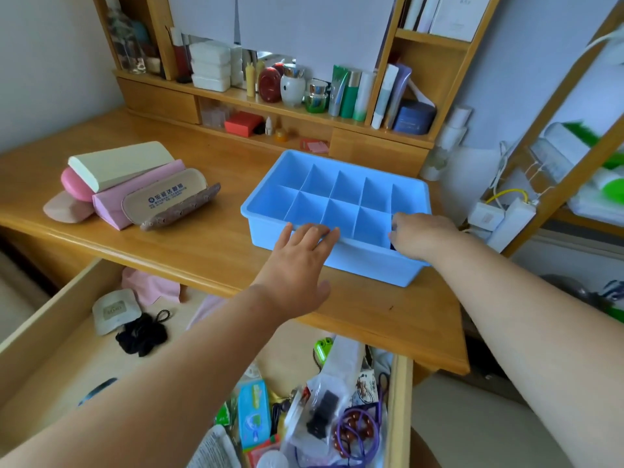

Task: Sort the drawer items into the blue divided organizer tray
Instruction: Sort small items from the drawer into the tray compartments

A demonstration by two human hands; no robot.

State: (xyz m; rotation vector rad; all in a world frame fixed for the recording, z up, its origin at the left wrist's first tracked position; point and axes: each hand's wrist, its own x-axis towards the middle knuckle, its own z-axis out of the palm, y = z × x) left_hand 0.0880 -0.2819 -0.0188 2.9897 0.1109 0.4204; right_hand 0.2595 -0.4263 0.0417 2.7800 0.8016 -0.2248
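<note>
The blue divided organizer tray (266,228) stands on the wooden desk, its compartments looking bare. My left hand (297,261) lies flat with straight fingers against the tray's near rim. My right hand (418,236) curls over the near right corner of the tray, and something small and dark shows under its fingers; what it is I cannot tell. Below the desk the drawer (44,336) is pulled out. It holds a black scrunchie (141,334), a grey pouch (113,310), a bead bracelet (354,430), a tissue pack (253,413) and several plastic bags.
A heap of glasses cases (135,187) lies on the desk's left side. Behind the tray a shelf unit (378,143) carries cosmetic bottles and jars. A wooden rack (553,190) with cables and boxes stands close on the right.
</note>
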